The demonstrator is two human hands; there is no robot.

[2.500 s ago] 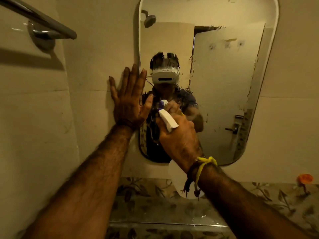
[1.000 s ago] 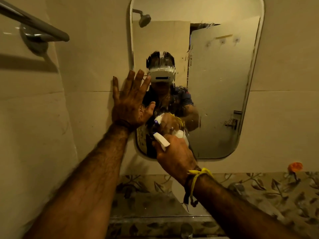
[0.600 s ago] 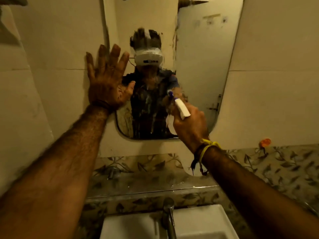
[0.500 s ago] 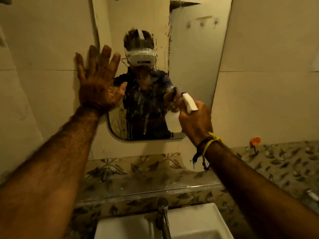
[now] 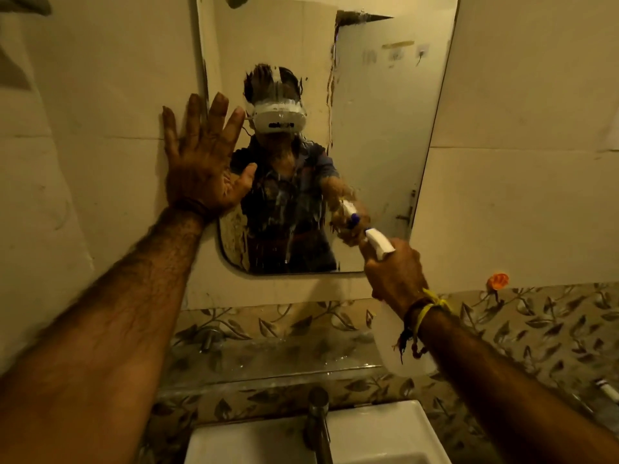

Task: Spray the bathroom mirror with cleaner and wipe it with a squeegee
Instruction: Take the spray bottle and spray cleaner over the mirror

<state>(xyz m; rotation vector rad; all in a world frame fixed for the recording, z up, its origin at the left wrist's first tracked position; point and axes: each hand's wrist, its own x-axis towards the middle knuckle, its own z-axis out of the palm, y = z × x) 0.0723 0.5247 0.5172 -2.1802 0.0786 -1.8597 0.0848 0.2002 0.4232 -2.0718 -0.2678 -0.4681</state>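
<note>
The rounded wall mirror (image 5: 378,128) hangs on the pale tiled wall, with wet streaks of cleaner running down its middle and lower part. My left hand (image 5: 201,162) lies flat with fingers spread, half on the wall and half on the mirror's left edge. My right hand (image 5: 392,269) grips a white spray bottle (image 5: 378,244), its nozzle aimed at the mirror's lower right corner; the translucent bottle body hangs below my wrist. No squeegee is in view.
A white basin (image 5: 385,433) with a metal tap (image 5: 318,416) sits below, under a wet ledge of leaf-patterned tile (image 5: 268,356). An orange hook (image 5: 498,280) is on the wall at right. A white object (image 5: 606,390) lies at the far right edge.
My right hand carried the spray bottle from the mirror's lower middle to its lower right corner. More streaks run down the glass. My view dropped, bringing the basin into sight. The left hand stayed put.
</note>
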